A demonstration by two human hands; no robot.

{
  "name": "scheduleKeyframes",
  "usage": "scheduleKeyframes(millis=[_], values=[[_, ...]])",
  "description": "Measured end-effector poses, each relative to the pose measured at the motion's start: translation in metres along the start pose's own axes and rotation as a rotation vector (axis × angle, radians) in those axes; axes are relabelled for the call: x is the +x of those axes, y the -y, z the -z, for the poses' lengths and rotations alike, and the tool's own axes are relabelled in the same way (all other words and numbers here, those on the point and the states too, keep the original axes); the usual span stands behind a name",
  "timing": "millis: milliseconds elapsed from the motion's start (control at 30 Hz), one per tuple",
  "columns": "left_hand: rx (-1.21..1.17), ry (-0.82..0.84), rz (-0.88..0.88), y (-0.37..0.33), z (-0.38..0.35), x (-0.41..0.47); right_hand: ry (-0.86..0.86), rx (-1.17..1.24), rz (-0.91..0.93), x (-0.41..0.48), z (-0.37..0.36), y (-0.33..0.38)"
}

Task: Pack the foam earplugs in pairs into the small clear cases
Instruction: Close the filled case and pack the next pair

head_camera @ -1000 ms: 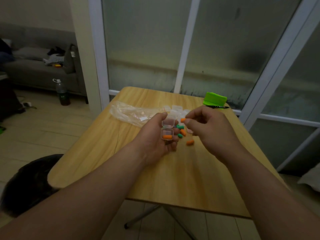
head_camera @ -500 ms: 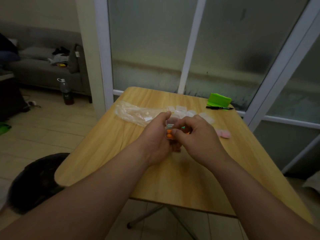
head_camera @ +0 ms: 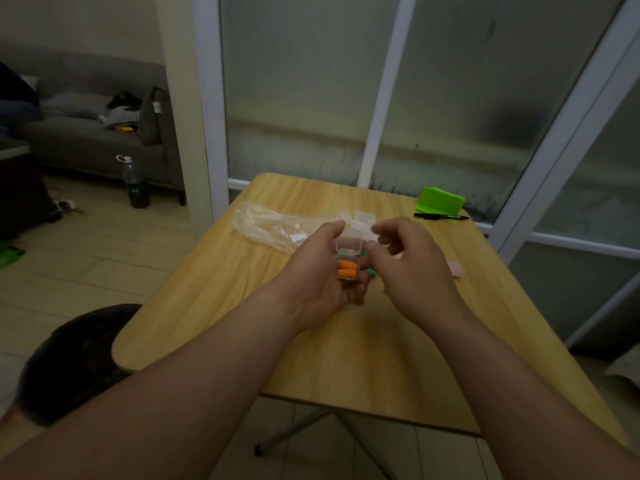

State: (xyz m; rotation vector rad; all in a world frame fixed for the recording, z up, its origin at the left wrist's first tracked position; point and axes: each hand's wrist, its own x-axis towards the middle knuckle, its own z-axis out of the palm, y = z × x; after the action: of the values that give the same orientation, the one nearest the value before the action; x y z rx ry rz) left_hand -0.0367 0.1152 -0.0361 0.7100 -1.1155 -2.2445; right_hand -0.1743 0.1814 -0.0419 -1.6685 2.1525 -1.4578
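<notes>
My left hand point(head_camera: 320, 271) holds a small clear case point(head_camera: 348, 259) above the wooden table point(head_camera: 332, 358). The case's lid stands up, hinged open. Two orange earplugs point(head_camera: 346, 270) lie side by side in its base. My right hand point(head_camera: 412, 268) hovers just to the right of the case, fingers curled and apart, holding nothing that I can see. A green earplug point(head_camera: 370, 271) peeks out between the two hands. More clear cases point(head_camera: 362, 218) lie behind the hands, partly hidden.
A crumpled clear plastic bag point(head_camera: 266, 225) lies at the table's far left. A green box point(head_camera: 440, 199) and a black pen point(head_camera: 440, 216) sit at the far right corner. Something pink point(head_camera: 455, 270) rests right of my right hand. A dark stool point(head_camera: 72, 362) stands left of the table.
One orange earplug lay in the case a second ago; now there are two. My right hand came to the case and has drawn back a little to the right.
</notes>
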Motion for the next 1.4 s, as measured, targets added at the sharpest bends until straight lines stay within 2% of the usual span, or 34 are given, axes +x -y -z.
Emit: scheduleKeyframes(millis=[167,433,600,767,967,1400], values=[[-0.008,0.045,-0.001,0.003,0.005,0.006,0.123,-0.038,0.081,-0.003,0.001,0.001],[-0.105,0.019,0.008,-0.003,0.012,0.008,0.197,-0.118,0.230,-0.016,0.001,0.009],[-0.052,0.061,0.002,-0.001,0.010,0.006,0.188,-0.119,0.200,-0.015,-0.001,0.009],[0.129,0.142,-0.039,0.002,0.012,0.005,0.178,-0.068,0.142,-0.009,0.005,0.001],[0.099,0.090,-0.057,0.004,0.012,0.010,0.177,-0.065,0.080,-0.009,0.009,-0.007],[0.164,0.056,-0.068,0.004,0.001,0.006,0.195,-0.146,0.149,-0.002,0.020,-0.012]])
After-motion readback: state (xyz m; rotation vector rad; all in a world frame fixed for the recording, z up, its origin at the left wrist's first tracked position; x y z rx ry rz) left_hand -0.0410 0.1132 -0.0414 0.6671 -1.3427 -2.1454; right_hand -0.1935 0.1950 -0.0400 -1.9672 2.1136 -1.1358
